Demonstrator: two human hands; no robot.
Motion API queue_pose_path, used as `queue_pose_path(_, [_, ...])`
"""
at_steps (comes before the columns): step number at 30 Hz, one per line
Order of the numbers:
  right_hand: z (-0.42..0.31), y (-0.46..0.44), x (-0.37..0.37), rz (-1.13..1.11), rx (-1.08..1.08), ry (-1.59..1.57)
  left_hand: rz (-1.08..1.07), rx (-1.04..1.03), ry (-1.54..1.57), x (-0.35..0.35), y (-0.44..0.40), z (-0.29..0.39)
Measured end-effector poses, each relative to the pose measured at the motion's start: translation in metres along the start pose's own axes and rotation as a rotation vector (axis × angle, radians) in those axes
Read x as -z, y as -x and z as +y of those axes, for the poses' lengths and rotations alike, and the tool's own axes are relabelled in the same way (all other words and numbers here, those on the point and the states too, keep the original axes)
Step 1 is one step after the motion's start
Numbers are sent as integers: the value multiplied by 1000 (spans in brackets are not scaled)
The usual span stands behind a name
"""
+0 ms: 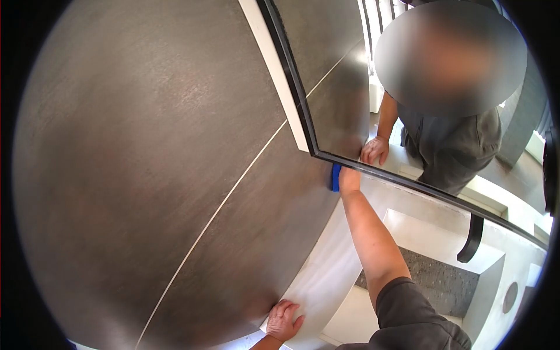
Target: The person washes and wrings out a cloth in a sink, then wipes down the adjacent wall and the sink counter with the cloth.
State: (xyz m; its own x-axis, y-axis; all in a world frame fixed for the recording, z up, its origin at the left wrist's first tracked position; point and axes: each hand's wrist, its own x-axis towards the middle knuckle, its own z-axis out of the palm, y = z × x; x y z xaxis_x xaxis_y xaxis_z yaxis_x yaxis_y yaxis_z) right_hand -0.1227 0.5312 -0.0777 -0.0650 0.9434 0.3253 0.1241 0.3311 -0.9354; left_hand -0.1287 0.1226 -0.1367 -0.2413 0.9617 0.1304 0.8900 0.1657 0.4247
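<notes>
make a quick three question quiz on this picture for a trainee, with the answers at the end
1. Multiple choice: what colour is the small thing beside the right hand?
A) red
B) blue
C) yellow

2. True or false: the left hand is touching the mirror.

3. Fill in the missing word: the frame along the mirror's lower edge is ____.

Key:
1. B
2. False: it is apart from the mirror, at the edge of the white surface next to the dark wall.
3. black
</notes>
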Motion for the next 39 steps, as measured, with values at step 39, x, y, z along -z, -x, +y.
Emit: queue_pose_path(39, [-48,408,-34,-92,-110,-112,603,-126,159,250,117,-88])
